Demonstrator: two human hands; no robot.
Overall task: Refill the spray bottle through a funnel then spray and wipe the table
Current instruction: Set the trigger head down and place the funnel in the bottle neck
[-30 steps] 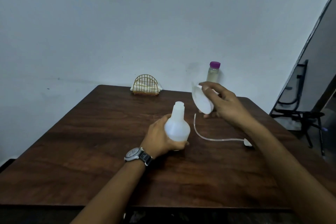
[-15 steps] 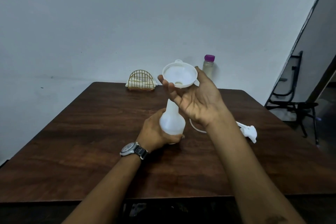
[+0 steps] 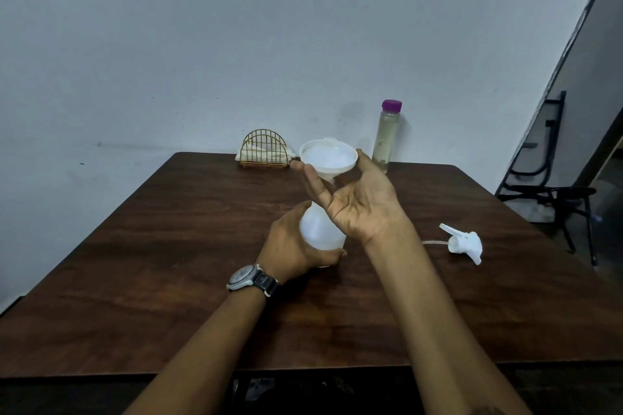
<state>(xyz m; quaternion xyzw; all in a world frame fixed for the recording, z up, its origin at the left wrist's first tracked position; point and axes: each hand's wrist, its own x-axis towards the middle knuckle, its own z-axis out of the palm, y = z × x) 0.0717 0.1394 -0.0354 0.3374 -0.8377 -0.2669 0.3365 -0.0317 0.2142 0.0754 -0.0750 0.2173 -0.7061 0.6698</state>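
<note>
A white spray bottle (image 3: 320,232) without its head stands on the dark wooden table (image 3: 168,263). My left hand (image 3: 293,246) is wrapped around its body. A white funnel (image 3: 328,157) sits upright above the bottle's neck, its spout pointing down; the neck is hidden behind my fingers. My right hand (image 3: 357,202) holds the funnel by the rim between thumb and fingertips. The white trigger head (image 3: 463,241) with its tube lies on the table to the right. A clear bottle (image 3: 386,138) with a purple cap and pale liquid stands at the back.
A gold wire napkin holder (image 3: 264,153) with white napkins stands at the table's far edge by the wall. A black metal chair (image 3: 553,192) is off the table's right side. A watch is on my left wrist.
My right hand carried the funnel from the right, turned it upright and lowered it over the bottle's neck. My left hand kept its hold on the bottle.
</note>
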